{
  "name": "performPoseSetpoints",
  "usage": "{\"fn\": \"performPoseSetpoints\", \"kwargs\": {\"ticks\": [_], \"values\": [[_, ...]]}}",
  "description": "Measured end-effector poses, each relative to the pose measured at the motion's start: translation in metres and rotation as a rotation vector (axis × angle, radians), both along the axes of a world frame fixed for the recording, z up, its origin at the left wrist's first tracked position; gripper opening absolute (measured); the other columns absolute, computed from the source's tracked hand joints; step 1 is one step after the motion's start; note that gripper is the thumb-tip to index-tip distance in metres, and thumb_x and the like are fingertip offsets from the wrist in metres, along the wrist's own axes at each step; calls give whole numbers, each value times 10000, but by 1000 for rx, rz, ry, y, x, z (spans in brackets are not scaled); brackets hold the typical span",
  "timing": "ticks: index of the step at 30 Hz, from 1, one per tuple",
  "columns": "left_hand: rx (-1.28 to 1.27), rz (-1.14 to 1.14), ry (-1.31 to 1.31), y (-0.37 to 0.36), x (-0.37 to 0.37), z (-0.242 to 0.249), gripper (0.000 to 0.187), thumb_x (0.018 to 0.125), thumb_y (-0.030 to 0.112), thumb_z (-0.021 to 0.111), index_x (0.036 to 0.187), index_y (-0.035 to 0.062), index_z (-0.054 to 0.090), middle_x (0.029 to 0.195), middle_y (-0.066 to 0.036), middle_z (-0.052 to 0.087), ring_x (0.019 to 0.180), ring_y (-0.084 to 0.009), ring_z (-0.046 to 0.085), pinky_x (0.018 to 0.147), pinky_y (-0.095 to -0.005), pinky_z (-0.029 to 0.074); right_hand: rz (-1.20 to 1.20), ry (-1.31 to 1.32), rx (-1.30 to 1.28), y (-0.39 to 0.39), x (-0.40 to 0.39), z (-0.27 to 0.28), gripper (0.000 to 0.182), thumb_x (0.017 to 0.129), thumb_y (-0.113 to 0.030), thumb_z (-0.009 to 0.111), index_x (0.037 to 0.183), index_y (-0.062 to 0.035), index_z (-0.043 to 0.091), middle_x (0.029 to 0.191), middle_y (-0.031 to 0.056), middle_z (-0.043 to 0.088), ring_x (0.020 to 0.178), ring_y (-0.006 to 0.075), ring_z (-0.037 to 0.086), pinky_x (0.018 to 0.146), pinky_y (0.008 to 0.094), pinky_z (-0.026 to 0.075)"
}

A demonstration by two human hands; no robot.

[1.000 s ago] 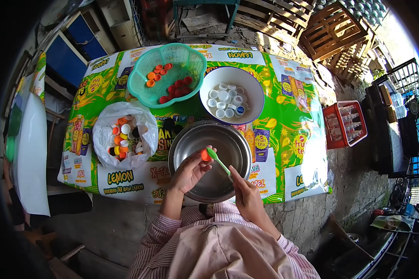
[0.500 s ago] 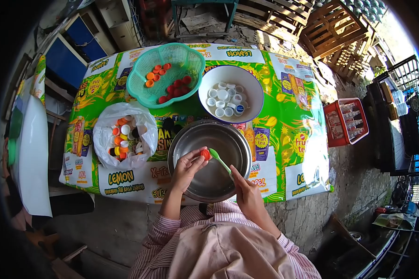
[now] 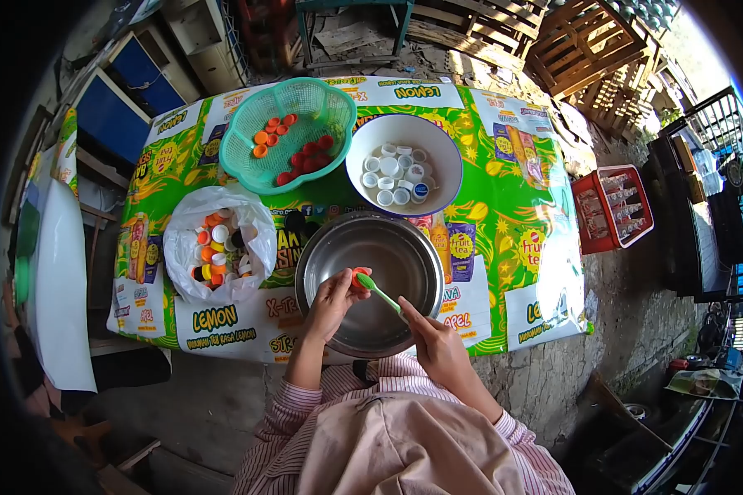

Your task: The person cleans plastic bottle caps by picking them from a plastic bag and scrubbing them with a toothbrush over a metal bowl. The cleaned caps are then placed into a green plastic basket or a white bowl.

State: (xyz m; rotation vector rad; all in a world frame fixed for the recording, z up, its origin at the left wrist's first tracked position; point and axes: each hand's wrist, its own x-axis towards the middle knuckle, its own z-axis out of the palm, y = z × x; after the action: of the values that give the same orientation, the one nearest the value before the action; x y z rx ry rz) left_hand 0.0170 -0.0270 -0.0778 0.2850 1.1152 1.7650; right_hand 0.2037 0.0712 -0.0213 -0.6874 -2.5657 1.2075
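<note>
Over the steel basin (image 3: 428, 264), my left hand (image 3: 330, 305) pinches an orange-red bottle cap (image 3: 358, 279). My right hand (image 3: 436, 345) is closed around the handle of a green and pale toothbrush (image 3: 380, 293). The brush's green head is at the cap and overlaps it in view; its bristles cannot be made out. Some water seems to lie in the basin. Behind it stands a white bowl (image 3: 448, 161) with several white caps (image 3: 390, 166). A turquoise basket (image 3: 243, 157) holds orange caps (image 3: 272, 130) and red caps (image 3: 309, 157).
Left of the basin sits a white plastic bag (image 3: 260, 268) of mixed caps. Two dark caps (image 3: 295, 221) lie behind the basin's left rim. A green printed cover (image 3: 504, 247) spreads over the table. Beyond its right edge stands a red crate (image 3: 590, 216) of bottles.
The toothbrush head has moved left and slightly down onto the cap, which now shows less. My right hand has shifted a little left and lower. The camera view has moved slightly.
</note>
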Motion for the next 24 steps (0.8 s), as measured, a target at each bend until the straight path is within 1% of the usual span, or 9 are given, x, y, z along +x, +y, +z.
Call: {"fn": "performPoseSetpoints", "kwargs": {"ticks": [1, 3, 5, 7, 11, 13, 17, 19, 24], "values": [[-36, -13, 63, 1, -1, 1, 351, 974, 288, 432, 1087, -12, 574, 962, -79, 619, 846, -136, 602, 793, -274, 504, -2, -1, 0, 1, 0, 3, 577, 840, -35, 519, 1372, -214, 385, 722, 165, 591, 573, 338, 586, 498, 439, 449], [-72, -26, 127, 1, -2, 1, 361, 978, 296, 419, 1087, -13, 570, 957, -81, 618, 837, -135, 600, 788, -277, 505, -58, -97, 20, 4, -2, 9, 552, 823, 32, 498, 1342, -146, 433, 766, 201, 612, 624, 349, 603, 556, 412, 462], [-141, -49, 109, -1, -2, -2, 325, 991, 263, 383, 1110, 8, 545, 1018, -83, 595, 864, -142, 586, 812, -303, 496, -72, -108, 17, 3, -1, 9, 558, 820, 36, 495, 1343, -146, 431, 768, 200, 613, 615, 343, 600, 562, 420, 459], [-127, -54, 152, 1, -2, 4, 320, 992, 256, 379, 1142, 12, 523, 1033, -80, 588, 878, -137, 584, 819, -300, 495, 13, -58, 31, 2, 0, 7, 564, 835, -52, 535, 1356, -230, 412, 720, 165, 595, 564, 345, 582, 502, 436, 458], [-40, -54, 153, 4, 1, 11, 335, 980, 263, 420, 1218, 37, 488, 993, -45, 582, 874, -110, 581, 828, -269, 494, -61, -4, -29, 4, -2, 0, 576, 827, -25, 535, 1357, -212, 412, 760, 188, 614, 589, 352, 594, 522, 436, 464], [-30, -71, 213, 2, 2, 16, 330, 981, 257, 417, 1212, 34, 490, 1000, -46, 579, 885, -110, 579, 839, -271, 492, -64, 37, -181, 3, -4, 4, 586, 817, 4, 533, 1359, -182, 408, 795, 208, 624, 613, 357, 605, 539, 432, 467], [-11, -94, 281, 1, -1, 17, 322, 993, 243, 372, 1178, 9, 494, 1008, -64, 572, 916, -127, 568, 856, -294, 482, -50, -24, -235, 5, -3, 13, 582, 815, 20, 525, 1357, -156, 408, 799, 216, 623, 608, 355, 604, 541, 426, 464], [25, -96, 223, -1, -3, 9, 330, 995, 255, 365, 1166, 7, 500, 978, -60, 567, 884, -126, 560, 845, -304, 483, -43, -3, -59, 6, -2, 15, 582, 820, 11, 526, 1361, -164, 404, 777, 207, 618, 596, 348, 598, 538, 427, 465], [124, -100, 80, -4, -6, -10, 352, 994, 283, 366, 1130, -5, 515, 923, -62, 569, 809, -117, 563, 806, -300, 502, -17, -19, 2, 3, -1, 13, 587, 829, -22, 535, 1369, -203, 395, 742, 168, 606, 588, 328, 597, 521, 426, 462]]}}
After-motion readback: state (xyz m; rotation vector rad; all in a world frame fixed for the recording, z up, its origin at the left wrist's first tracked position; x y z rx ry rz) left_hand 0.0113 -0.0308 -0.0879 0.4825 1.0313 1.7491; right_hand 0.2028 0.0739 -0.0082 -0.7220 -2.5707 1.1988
